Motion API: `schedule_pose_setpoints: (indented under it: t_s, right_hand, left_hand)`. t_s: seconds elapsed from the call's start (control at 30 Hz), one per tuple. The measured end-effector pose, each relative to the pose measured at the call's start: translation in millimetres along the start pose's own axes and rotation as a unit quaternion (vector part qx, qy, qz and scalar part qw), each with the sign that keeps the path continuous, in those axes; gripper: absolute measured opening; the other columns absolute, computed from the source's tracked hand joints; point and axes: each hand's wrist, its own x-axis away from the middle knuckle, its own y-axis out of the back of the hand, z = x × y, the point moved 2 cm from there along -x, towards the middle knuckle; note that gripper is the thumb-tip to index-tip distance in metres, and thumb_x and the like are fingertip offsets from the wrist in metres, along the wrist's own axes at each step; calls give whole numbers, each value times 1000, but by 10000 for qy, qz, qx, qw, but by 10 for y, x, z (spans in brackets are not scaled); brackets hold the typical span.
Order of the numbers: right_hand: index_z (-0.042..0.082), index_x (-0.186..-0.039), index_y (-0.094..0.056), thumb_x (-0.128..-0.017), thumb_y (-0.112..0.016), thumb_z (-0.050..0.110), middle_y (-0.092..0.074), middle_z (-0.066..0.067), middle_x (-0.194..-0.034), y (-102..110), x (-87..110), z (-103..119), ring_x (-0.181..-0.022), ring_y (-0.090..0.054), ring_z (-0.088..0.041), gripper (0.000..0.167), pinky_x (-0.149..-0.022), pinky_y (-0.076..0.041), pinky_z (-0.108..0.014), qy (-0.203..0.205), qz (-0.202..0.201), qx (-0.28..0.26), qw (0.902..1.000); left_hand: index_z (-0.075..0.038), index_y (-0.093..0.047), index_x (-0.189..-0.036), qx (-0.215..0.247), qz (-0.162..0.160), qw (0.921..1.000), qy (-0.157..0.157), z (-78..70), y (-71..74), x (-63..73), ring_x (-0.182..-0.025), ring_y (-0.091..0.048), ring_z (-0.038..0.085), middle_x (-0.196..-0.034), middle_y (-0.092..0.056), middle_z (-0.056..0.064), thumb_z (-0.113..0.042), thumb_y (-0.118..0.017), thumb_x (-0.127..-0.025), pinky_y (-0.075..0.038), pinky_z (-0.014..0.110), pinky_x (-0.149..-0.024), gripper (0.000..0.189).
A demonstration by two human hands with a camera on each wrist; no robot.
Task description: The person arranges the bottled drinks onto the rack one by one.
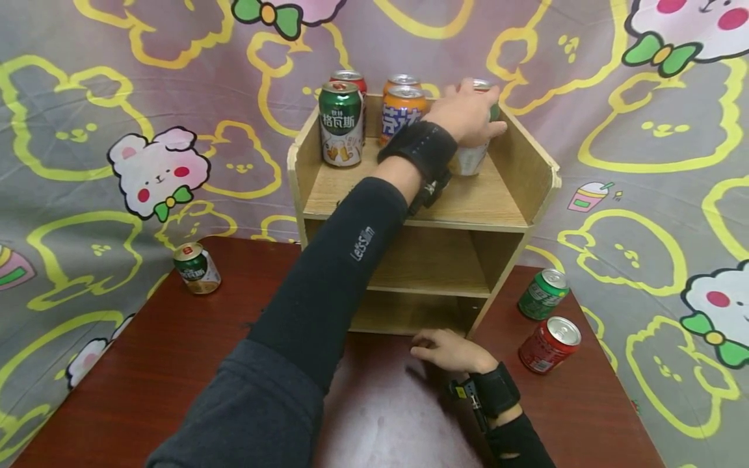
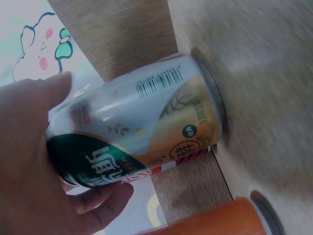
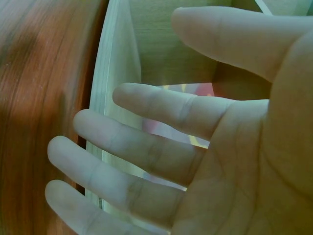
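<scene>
Five fingers (image 3: 139, 142) of our right hand (image 1: 453, 351) spread wide at five o'clock, near the wooden shelf unit (image 1: 433, 273). Beyond, at one o'clock, our left hand (image 1: 462, 118) curls its fingers around a green-and-white can (image 2: 132, 117) on the top shelf (image 1: 497, 201), beside an orange can (image 1: 404, 107).

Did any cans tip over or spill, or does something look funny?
Nothing stands out. The can in the left hand and the other cans on the shelf and table stand upright, and no spill shows.
</scene>
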Motion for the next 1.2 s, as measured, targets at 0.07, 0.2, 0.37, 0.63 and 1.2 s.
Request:
schedule_pose_setpoints:
  t_s: [0.07, 0.2, 0.37, 0.63, 1.2]
  right_hand:
    - [3, -120, -61, -97, -54, 30, -64, -6, -110, -3, 0, -8, -100, -60, -24, 36, -80, -50, -42, 5, -14, 20, 10000]
    - [3, -119, -61, -96, -55, 32, -64, -7, -110, -2, 6, -12, -100, -60, -25, 37, -80, -50, -43, 38, -47, 77, 10000]
    - [3, -119, -61, -96, -55, 30, -64, -6, -108, 13, 1, 10, -98, -61, -24, 36, -78, -50, -42, 13, -70, 97, 9999]
    - [5, -122, -60, -97, -54, 30, -63, -5, -110, -1, 14, 16, -100, -60, -23, 36, -80, -50, -41, -68, -61, 36, 10000]
    - [3, -120, -61, -96, -55, 32, -64, -6, -107, -21, 16, 7, -98, -60, -25, 37, -78, -50, -43, 82, -14, -7, 10000]
  left_hand:
    - [-37, 5, -150, 67, 50, 10000, 41, -3, 3, -1, -141, -10, 29, -157, 1, 7, -61, -30, -94, -23, 41, -109, 70]
    - [-38, 4, -150, 264, 63, 9996, -58, 22, 5, -3, -140, -14, 30, -157, 0, 8, -58, -30, -96, -24, 41, -109, 67]
    - [-36, 1, -151, 456, 55, 9981, -409, 104, 22, 6, -139, -19, 29, -157, 0, 10, -54, -32, -97, -25, 39, -109, 65]
    - [-27, -6, -152, 880, 88, 9896, -1132, 201, 29, 9, -141, -12, 15, -157, -3, 7, -41, -39, -100, -21, 29, -110, 63]
    - [-25, -16, -152, 1866, 139, 9679, -1676, 289, 4, 28, -137, -23, 17, -157, -2, 8, -20, -44, -100, -34, 25, -102, 60]
